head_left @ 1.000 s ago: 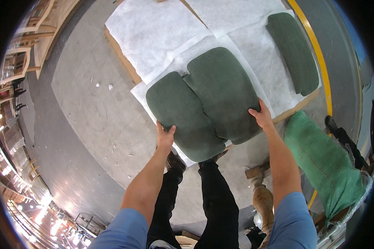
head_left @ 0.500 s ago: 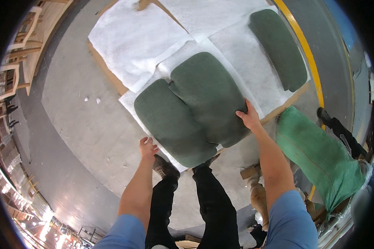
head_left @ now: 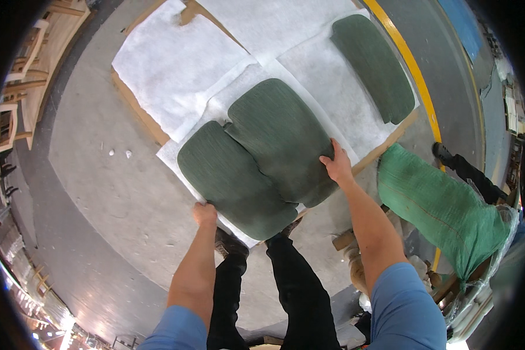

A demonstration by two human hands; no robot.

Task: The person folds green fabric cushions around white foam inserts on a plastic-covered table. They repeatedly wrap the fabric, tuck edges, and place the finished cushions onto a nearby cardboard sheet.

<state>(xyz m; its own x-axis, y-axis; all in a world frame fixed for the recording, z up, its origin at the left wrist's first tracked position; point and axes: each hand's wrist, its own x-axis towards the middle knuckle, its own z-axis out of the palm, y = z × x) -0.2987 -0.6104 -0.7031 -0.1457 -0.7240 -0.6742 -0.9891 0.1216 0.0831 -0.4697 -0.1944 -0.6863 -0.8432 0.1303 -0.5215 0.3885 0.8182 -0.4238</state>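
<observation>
Two dark green fabric-covered cushions lie side by side on white padding, their inner edges overlapping: the left cushion (head_left: 230,181) and the right cushion (head_left: 286,140). My right hand (head_left: 337,164) grips the right cushion's outer edge, thumb on top and fingers along the side. At the left cushion's outer edge, my left hand (head_left: 205,213) is closed, its fingertips hidden where cushion and white padding sheet (head_left: 168,153) meet. Which layer it grips, I cannot tell. A third, narrower green cushion (head_left: 376,67) lies apart at the far right of the padding.
Brown board (head_left: 137,108) shows along the padding's edges. A bulging green woven sack (head_left: 434,198) stands at the right, with another person's shoe (head_left: 443,153) behind it. Wooden frames (head_left: 29,76) line the far left. A yellow floor line (head_left: 411,52) runs past the padding.
My left hand has moved in against the left cushion's edge, and its fingers have closed. The right hand keeps its grip on the right cushion. My view has shifted slightly.
</observation>
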